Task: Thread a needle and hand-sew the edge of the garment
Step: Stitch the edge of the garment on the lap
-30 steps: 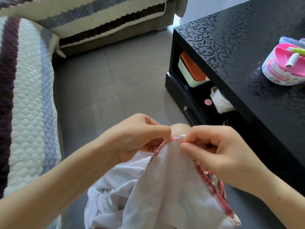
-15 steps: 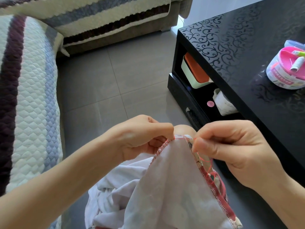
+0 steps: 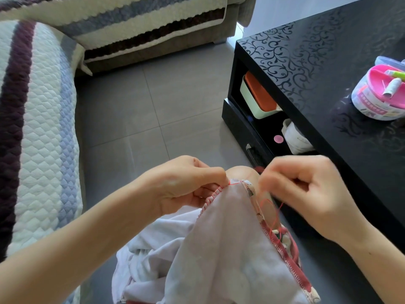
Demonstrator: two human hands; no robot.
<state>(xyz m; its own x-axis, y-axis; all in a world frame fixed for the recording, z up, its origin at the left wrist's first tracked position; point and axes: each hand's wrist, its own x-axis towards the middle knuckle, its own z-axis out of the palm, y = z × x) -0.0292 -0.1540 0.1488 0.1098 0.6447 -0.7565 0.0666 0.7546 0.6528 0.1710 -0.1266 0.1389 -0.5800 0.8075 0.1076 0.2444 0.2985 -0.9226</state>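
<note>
A white garment (image 3: 221,242) with a red-stitched edge lies over my lap. My left hand (image 3: 186,183) pinches the top of that edge, where fresh red stitches show. To the right and slightly higher, my right hand (image 3: 306,194) is blurred, its fingers curled together as they pinch the needle end of the red thread (image 3: 270,212). The thread hangs in a loose loop between that hand and the hem. The needle itself is too small and blurred to make out.
A glossy black coffee table (image 3: 317,69) stands at the right with a pink-lidded sewing kit tub (image 3: 381,95) holding thread spools. Boxes (image 3: 258,95) sit on its lower shelf. A quilted striped sofa (image 3: 37,128) fills the left; grey floor tiles lie between.
My right hand has pulled away from the hem, up and to the right, drawing the red thread out into a loop. My left hand keeps its pinch on the edge.
</note>
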